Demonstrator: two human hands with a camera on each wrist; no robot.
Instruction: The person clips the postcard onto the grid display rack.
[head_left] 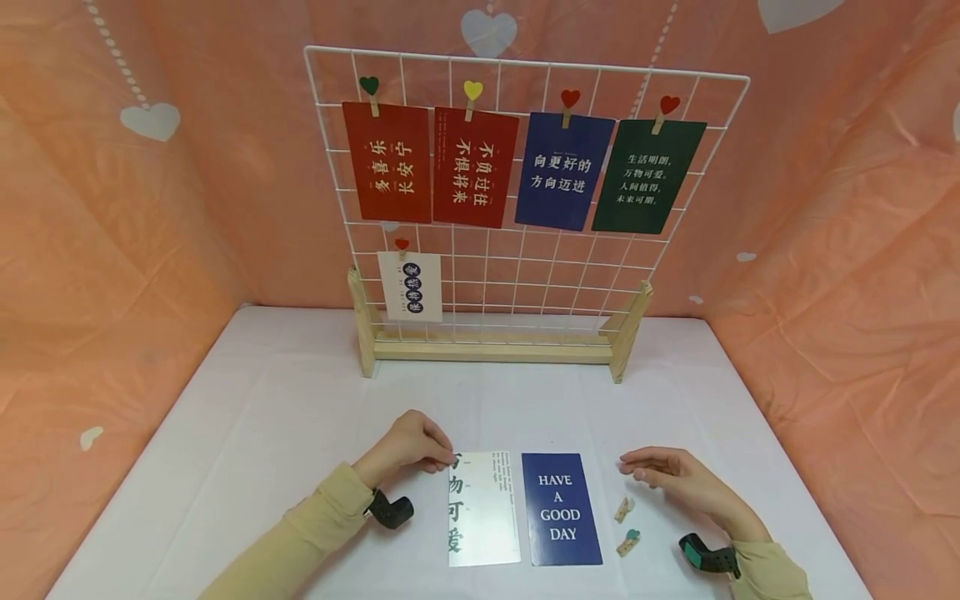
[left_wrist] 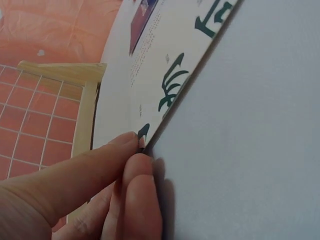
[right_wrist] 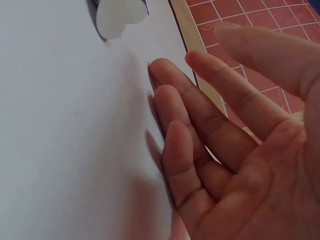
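Two cards lie flat on the counter (head_left: 247,417) before us, a white card (head_left: 483,508) and a blue card (head_left: 561,508) side by side. Our left hand (head_left: 408,446) pinches the white card's top left corner, likely to lift it off the surface. Our right hand (head_left: 675,475) hovers relaxed and holding nothing near two small clips (head_left: 626,525), handy for pinning cards to the grid (head_left: 525,275)

White card (head_left: 483,508) with large dark green Chinese characters and a column of small print, lying flat on the table lengthwise toward the viewer, just left of the blue card; its far left corner (left_wrist: 145,134) is pinched between fingertips.
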